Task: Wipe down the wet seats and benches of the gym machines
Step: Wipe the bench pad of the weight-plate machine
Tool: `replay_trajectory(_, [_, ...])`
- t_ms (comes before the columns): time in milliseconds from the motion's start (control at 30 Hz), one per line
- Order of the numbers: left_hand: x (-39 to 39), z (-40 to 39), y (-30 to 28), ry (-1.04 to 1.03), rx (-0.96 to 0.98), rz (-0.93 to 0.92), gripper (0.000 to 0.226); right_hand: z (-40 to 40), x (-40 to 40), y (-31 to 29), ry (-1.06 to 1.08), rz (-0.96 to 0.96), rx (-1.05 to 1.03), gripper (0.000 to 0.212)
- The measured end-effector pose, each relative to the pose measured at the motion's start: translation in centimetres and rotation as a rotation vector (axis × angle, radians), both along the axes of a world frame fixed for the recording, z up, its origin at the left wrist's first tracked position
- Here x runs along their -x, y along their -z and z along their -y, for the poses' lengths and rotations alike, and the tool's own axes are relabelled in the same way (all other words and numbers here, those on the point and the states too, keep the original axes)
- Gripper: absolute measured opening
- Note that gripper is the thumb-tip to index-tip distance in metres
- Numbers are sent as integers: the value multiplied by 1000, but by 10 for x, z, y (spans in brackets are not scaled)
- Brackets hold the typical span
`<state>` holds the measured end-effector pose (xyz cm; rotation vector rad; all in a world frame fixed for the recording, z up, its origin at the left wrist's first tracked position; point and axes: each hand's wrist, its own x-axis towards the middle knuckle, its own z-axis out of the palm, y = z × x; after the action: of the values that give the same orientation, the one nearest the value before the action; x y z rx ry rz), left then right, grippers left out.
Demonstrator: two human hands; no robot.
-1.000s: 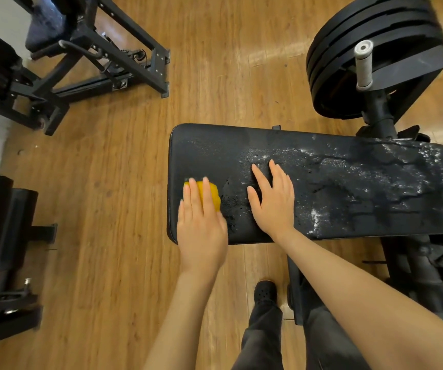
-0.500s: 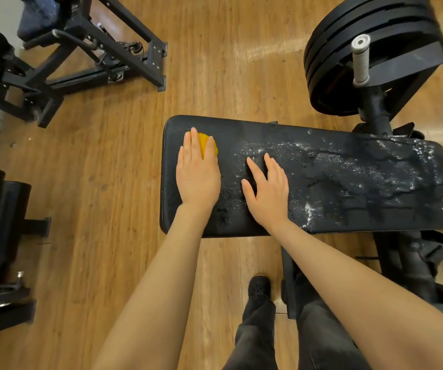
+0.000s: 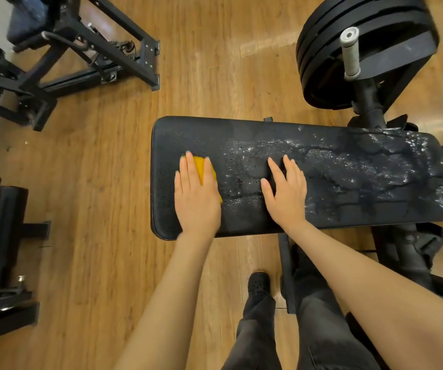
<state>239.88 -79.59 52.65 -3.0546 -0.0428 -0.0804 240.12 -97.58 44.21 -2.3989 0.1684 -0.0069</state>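
Water still shines on the long black padded bench (image 3: 348,166), so my flat left hand (image 3: 197,198) should push the yellow cloth (image 3: 201,169) slowly toward my flat, spread right hand (image 3: 285,193).

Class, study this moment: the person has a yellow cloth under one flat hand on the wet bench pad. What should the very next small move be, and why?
Probably slide the left hand, pressing the yellow cloth, rightward toward the right hand. The bench pad looks mostly matte at its left end, while droplets and shiny water cover the stretch from the middle to its right end.
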Motion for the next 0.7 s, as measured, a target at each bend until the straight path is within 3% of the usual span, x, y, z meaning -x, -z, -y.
replay_trajectory(100, [-53, -5, -5, 10, 18, -31, 47, 1, 0, 1, -12, 2, 10, 55])
replay_trajectory(200, [-56, -3, -5, -20, 48, -41, 49, 1, 0, 1, -9, 0, 8, 54])
replay_trajectory(300, [-12, 18, 0, -50, 69, -11, 56, 0, 0, 2, -5, 9, 20, 55])
replay_trajectory(467, [76, 52, 7, -4, 79, -145, 61, 0, 0, 3, -1, -7, 32, 54])
replay_trajectory(700, [-29, 40, 6, 114, 9, -187, 52, -1, 1, 3, 12, 5, 48, 52])
